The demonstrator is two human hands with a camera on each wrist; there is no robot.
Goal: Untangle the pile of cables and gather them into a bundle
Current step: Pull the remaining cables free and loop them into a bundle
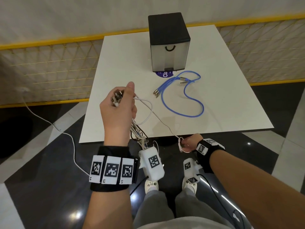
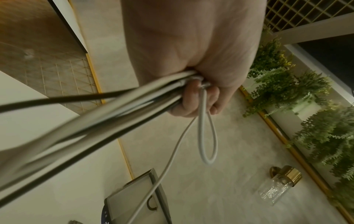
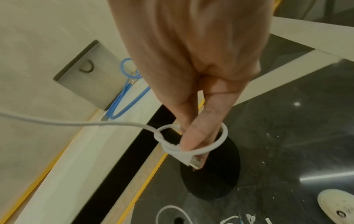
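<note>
Left hand [image 1: 118,111] raised over the near-left corner of the square white table [image 1: 231,100], fingers curled round a bunch of white and dark cables [image 1: 137,135]. Metal plug ends stick out above the fist; the loose lengths hang below it, past the table's near edge. A small white loop pokes out on the thumb side.

One thin white cable [image 1: 162,120] runs from the left fist, rightward and nearer, to the right hand [image 1: 189,144], which is low, just off the table's near edge. Right thumb and forefinger pinch that cable's end. Right wrist view: the cable is knotted into a small ring around the fingertips [image 3: 189,144], its flat metal plug [image 3: 196,162] jutting just beyond them.

Blue braided multi-plug cable [image 1: 186,96] lies loose on the table, right of the left hand, apart from both hands.

Far centre of the table: grey box with black lid and black curved handle [image 1: 170,45], standing just beyond the blue cable.
</note>
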